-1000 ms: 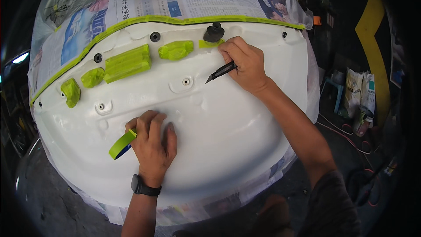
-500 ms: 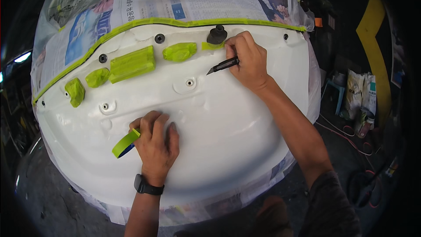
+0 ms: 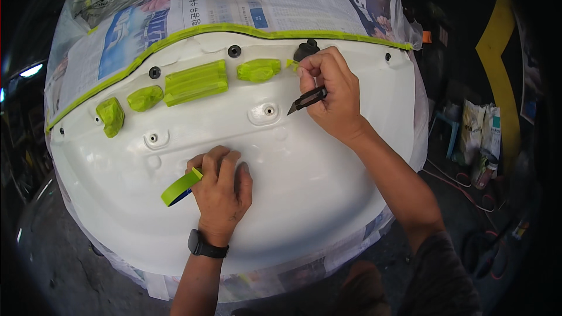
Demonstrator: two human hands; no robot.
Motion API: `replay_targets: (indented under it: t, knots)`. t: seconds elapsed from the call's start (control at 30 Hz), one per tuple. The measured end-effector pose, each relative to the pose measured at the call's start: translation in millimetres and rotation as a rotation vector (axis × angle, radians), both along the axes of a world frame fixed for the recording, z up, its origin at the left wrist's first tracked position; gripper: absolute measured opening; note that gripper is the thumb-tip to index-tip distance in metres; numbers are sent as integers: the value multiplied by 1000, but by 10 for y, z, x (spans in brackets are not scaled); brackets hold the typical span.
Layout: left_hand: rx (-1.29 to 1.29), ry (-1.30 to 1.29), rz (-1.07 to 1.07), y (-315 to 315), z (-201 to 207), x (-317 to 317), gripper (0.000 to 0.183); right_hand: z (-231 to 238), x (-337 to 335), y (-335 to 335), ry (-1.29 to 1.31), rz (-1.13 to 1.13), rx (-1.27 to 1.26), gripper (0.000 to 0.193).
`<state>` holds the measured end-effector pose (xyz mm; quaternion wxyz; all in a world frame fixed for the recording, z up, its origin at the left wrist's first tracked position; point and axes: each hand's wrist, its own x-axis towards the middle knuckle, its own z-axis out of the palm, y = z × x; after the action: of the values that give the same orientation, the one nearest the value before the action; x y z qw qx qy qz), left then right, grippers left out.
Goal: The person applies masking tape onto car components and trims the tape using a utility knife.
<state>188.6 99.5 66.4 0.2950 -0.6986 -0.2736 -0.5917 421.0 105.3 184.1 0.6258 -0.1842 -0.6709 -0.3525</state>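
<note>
My right hand (image 3: 333,85) carries a black utility knife (image 3: 309,100) in its curled fingers, blade out and pointing to the lower left. Its thumb and forefinger pinch a small piece of green masking tape (image 3: 291,64) just below a black rubber plug (image 3: 307,50). That plug stands on a white car body panel (image 3: 328,187) and is partly covered by the hand. Lower on the panel, my left hand (image 3: 221,193) rests with bent fingers around a roll of green masking tape (image 3: 180,188), which sticks out on its left side. A dark watch is on that wrist.
Along the panel's top, green-taped patches (image 3: 196,83) cover several openings, near black plugs (image 3: 234,51). Newspaper (image 3: 234,0) and plastic sheeting are taped along the far edge. At right, bags (image 3: 474,134) stand by a blue stool, with hoses and cords on the floor.
The tape piece by the rubber plug lay flat beneath it; now it is lifted and crumpled at my right fingertips. The view has shifted slightly. My left hand still holds the roll.
</note>
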Motion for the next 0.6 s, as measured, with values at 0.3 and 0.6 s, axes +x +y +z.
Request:
replay_targets:
  t: [0.3,0.6]
  knots:
    - [-43,-6,15,-82,-29,-145,29,-402,236,-1157,307,464,-658,6]
    - [225,-4,-109,8,-68,-175,18,-3906,1374,-2477,633,-70,-1998,24]
